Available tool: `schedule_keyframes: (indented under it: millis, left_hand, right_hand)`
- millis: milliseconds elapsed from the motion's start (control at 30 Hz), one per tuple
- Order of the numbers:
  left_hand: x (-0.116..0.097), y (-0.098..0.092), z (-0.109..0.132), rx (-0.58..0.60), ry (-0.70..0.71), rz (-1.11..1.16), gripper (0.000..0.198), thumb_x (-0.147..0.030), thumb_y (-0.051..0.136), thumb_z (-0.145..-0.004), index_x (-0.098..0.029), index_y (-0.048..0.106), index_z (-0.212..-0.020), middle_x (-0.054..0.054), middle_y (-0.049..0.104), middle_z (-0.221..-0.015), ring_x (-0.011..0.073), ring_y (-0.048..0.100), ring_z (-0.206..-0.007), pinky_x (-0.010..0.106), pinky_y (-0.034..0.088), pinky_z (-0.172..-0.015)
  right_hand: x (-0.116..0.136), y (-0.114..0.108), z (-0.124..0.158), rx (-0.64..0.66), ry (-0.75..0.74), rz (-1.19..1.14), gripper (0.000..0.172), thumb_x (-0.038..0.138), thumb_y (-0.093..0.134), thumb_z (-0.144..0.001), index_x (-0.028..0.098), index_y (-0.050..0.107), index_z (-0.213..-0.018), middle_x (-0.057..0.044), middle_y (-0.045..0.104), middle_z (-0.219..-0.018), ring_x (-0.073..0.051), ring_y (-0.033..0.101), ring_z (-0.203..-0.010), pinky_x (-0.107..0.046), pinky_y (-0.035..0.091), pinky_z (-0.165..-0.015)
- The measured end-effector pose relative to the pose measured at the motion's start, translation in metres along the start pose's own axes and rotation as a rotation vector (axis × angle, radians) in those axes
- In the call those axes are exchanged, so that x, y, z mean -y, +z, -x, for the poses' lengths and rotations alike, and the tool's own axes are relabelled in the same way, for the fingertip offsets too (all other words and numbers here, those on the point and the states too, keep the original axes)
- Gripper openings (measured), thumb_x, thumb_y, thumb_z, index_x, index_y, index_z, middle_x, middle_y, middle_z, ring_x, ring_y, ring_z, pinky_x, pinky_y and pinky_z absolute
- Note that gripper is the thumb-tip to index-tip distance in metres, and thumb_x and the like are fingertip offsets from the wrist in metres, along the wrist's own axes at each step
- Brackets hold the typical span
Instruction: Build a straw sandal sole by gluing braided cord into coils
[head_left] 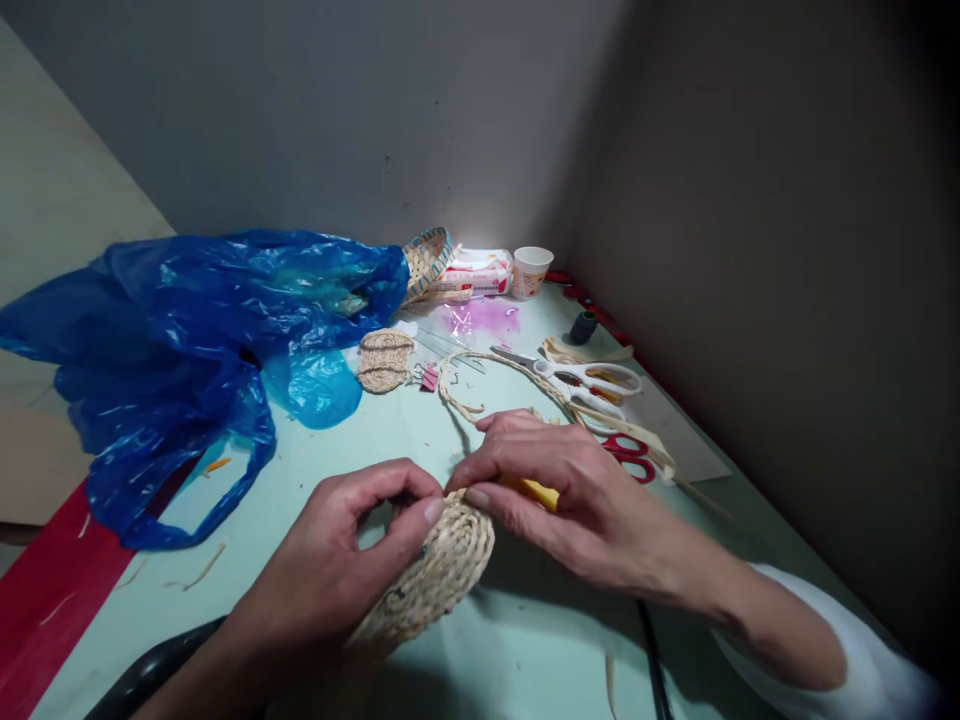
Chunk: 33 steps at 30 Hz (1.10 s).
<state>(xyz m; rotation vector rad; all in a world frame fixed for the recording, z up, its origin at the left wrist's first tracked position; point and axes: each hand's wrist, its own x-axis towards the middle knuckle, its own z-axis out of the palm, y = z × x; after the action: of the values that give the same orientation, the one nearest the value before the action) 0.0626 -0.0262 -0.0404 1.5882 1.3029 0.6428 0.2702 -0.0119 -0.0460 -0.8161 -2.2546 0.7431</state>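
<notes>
An oval coiled piece of braided straw (442,570) is held up tilted above the table, near the lower middle of the view. My left hand (356,545) grips its upper left edge between thumb and fingers. At the top edge, the thumb and forefinger of my right hand (555,480) pinch the straw close to my left fingertips. A loose straw braid (457,375) curves over the table just beyond my hands. Something yellow (534,492) shows under my right palm, mostly hidden.
White-handled scissors (577,378), red-handled scissors (628,455) and a dark thread spool (583,327) lie at right. A blue plastic bag (187,310) covers the left. Further back are a small woven piece (385,360), a pink binder clip (428,377), and a paper cup (532,272).
</notes>
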Motion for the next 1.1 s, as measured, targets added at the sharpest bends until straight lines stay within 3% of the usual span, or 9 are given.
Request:
schedule_keyframes:
  millis: [233, 600, 833, 900, 1000, 1100]
  left_hand:
    - [0.008, -0.002, -0.004, 0.043, 0.081, 0.003, 0.019, -0.031, 0.055, -0.089, -0.020, 0.064, -0.076, -0.003, 0.060, -0.071, 0.0128, 0.049, -0.064, 0.022, 0.038, -0.058]
    - [0.016, -0.003, -0.005, 0.162, 0.038, 0.232, 0.022, -0.037, 0.057, -0.092, -0.020, 0.060, -0.080, -0.004, 0.053, -0.069, 0.0118, 0.044, -0.064, 0.022, 0.037, -0.058]
    - [0.023, 0.002, -0.009, 0.066, -0.006, 0.164, 0.029, -0.046, 0.054, -0.093, -0.020, 0.058, -0.083, -0.003, 0.048, -0.071, 0.0136, 0.044, -0.066, 0.023, 0.039, -0.059]
    - [0.024, 0.004, -0.008, 0.009, 0.000, 0.154, 0.029, -0.046, 0.053, -0.094, -0.020, 0.057, -0.083, -0.003, 0.050, -0.073, 0.0139, 0.046, -0.067, 0.023, 0.040, -0.061]
    - [0.024, 0.006, -0.007, -0.071, 0.012, 0.167, 0.026, -0.044, 0.054, -0.093, -0.020, 0.057, -0.083, -0.002, 0.053, -0.074, 0.0142, 0.049, -0.068, 0.024, 0.042, -0.063]
    - [0.024, 0.006, -0.006, -0.089, 0.021, 0.152, 0.024, -0.043, 0.053, -0.094, -0.021, 0.060, -0.087, -0.001, 0.059, -0.078, 0.0160, 0.053, -0.074, 0.025, 0.043, -0.066]
  right_hand:
    - [-0.006, 0.006, 0.000, -0.085, -0.129, 0.014, 0.013, 0.016, 0.056, -0.099, 0.012, 0.068, -0.101, -0.007, 0.073, -0.085, -0.016, 0.060, -0.079, -0.034, 0.047, -0.083]
    - [-0.011, 0.003, -0.001, -0.065, -0.108, -0.158, 0.017, 0.009, 0.058, -0.096, 0.011, 0.073, -0.103, -0.009, 0.074, -0.087, -0.017, 0.063, -0.080, -0.031, 0.047, -0.077]
    - [-0.005, -0.001, -0.001, 0.026, -0.132, 0.073, 0.025, 0.007, 0.050, -0.095, 0.010, 0.070, -0.111, -0.010, 0.072, -0.088, -0.021, 0.059, -0.083, -0.038, 0.042, -0.078]
    - [-0.003, 0.000, -0.001, 0.044, -0.100, 0.118, 0.023, 0.016, 0.055, -0.096, 0.010, 0.068, -0.114, -0.010, 0.070, -0.091, -0.022, 0.058, -0.085, -0.039, 0.041, -0.081]
    - [-0.005, 0.002, 0.000, 0.046, -0.090, 0.184, 0.035, 0.034, 0.064, -0.095, 0.008, 0.065, -0.119, -0.011, 0.068, -0.094, -0.023, 0.056, -0.088, -0.041, 0.041, -0.084]
    - [-0.011, 0.006, 0.001, 0.054, -0.095, 0.206, 0.032, 0.032, 0.059, -0.099, 0.011, 0.063, -0.122, -0.009, 0.066, -0.097, -0.022, 0.054, -0.091, -0.041, 0.040, -0.087]
